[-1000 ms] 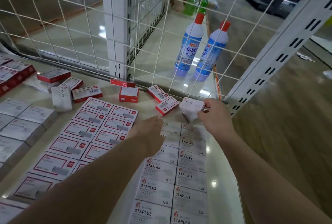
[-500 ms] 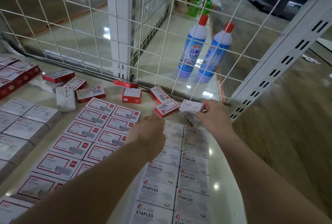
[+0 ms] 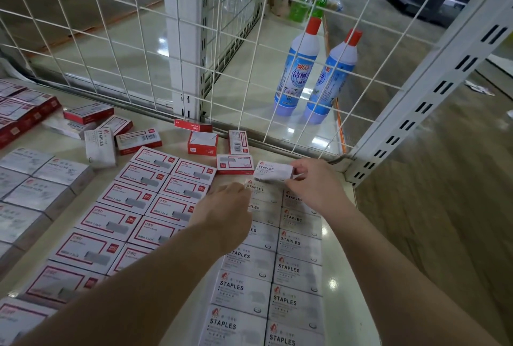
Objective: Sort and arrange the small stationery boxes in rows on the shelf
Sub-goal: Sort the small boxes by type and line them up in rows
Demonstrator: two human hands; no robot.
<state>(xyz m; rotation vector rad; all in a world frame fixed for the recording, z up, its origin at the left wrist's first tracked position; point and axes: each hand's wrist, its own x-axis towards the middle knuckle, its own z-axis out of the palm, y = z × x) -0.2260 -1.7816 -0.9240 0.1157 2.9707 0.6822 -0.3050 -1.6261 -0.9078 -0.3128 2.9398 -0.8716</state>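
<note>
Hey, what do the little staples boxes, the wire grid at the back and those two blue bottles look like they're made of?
Staples boxes: probably printed cardboard, with sharp folded edges and a faint sheen. Wire grid: likely metal rod coated white, thin, straight and crossing at regular joints. Blue bottles: apparently glossy moulded plastic with red caps and printed labels.

Shelf (image 3: 177, 148), pale and glossy, backed by a white wire grid (image 3: 133, 48). Laid flat in rows: red-bordered boxes (image 3: 138, 201), white STAPLES boxes (image 3: 294, 270), grey-white boxes (image 3: 33, 187) at left. Loose red boxes (image 3: 202, 143) are scattered near the grid.
</note>
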